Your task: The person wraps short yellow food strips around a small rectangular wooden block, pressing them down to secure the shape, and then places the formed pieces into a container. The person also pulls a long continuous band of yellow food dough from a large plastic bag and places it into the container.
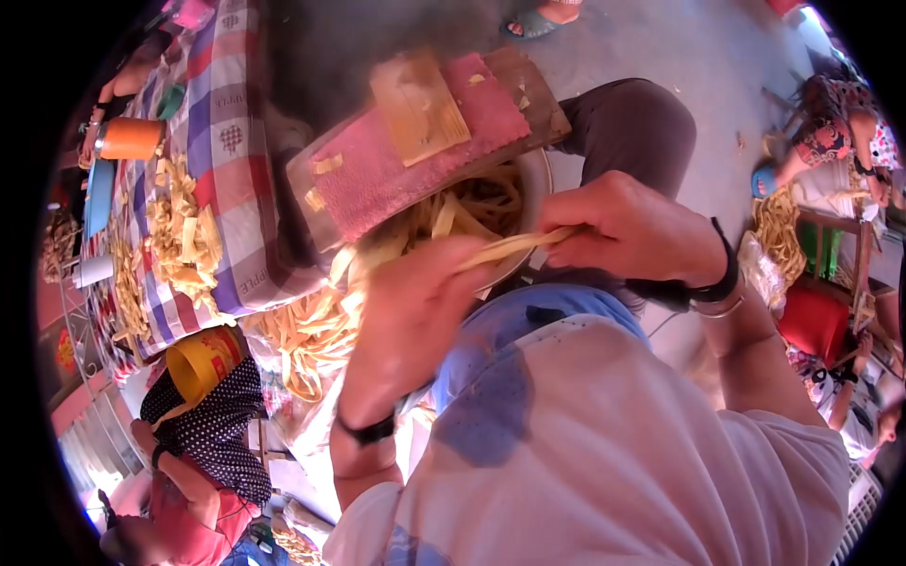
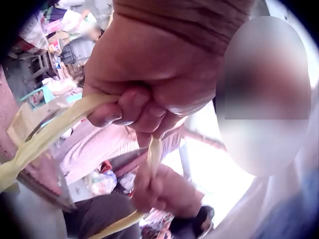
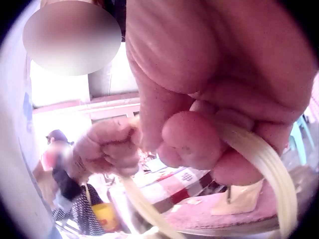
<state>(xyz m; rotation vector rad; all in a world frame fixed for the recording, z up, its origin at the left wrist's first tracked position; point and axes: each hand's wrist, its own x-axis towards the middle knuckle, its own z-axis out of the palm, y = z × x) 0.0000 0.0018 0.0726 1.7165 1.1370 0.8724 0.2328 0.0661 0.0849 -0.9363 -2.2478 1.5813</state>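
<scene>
A flat, pale yellow strip (image 1: 517, 247) runs between both hands, in front of the person's lap. My left hand (image 1: 415, 292) grips one part of it with curled fingers, and my right hand (image 1: 630, 231) pinches it a short way off. In the left wrist view the strip (image 2: 52, 132) trails from the fist toward the lower left. A loose end (image 3: 271, 174) hangs from under the right fingers in the right wrist view. Just beyond the hands, a board with a pink cover (image 1: 354, 189) bears a wooden block (image 1: 420, 106). Under the board, more strips (image 1: 481, 203) lie in a basin (image 1: 540, 179).
Left, a checkered cloth (image 1: 231, 189) covers a table with heaped strips (image 1: 184, 241) and an orange container (image 1: 132, 139). A strip pile (image 1: 311, 330) lies near the left forearm. A person with a yellow bucket (image 1: 200, 366) sits lower left; others sit at right near a red bucket (image 1: 813, 319).
</scene>
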